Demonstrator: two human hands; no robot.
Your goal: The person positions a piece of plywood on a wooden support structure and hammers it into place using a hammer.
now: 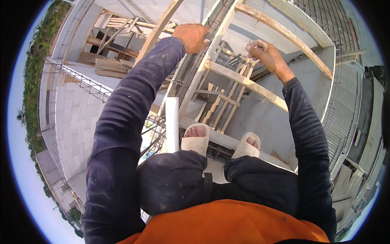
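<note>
My left hand (191, 38) is over the long wooden formwork channel (215, 53), its fingers curled in and mostly hidden beneath the back of the hand. Steel reinforcing bars (191, 61) run inside that channel. Farther right, my right hand (266, 57) is raised over the open bay, thumb and fingertips drawn together in a pinch. Whatever lies between the fingers of either hand is too small or hidden to make out. Below the right hand a wooden crosspiece (248, 83) spans the frame.
My sandalled feet (197, 138) stand on a narrow ledge high up. A white upright piece (172, 124) rises beside the left foot. Wooden poles (231, 101) show deep in the bay. Grey block walls (77, 122), a rebar cage (81, 79) and a corrugated roof (343, 118) surround me.
</note>
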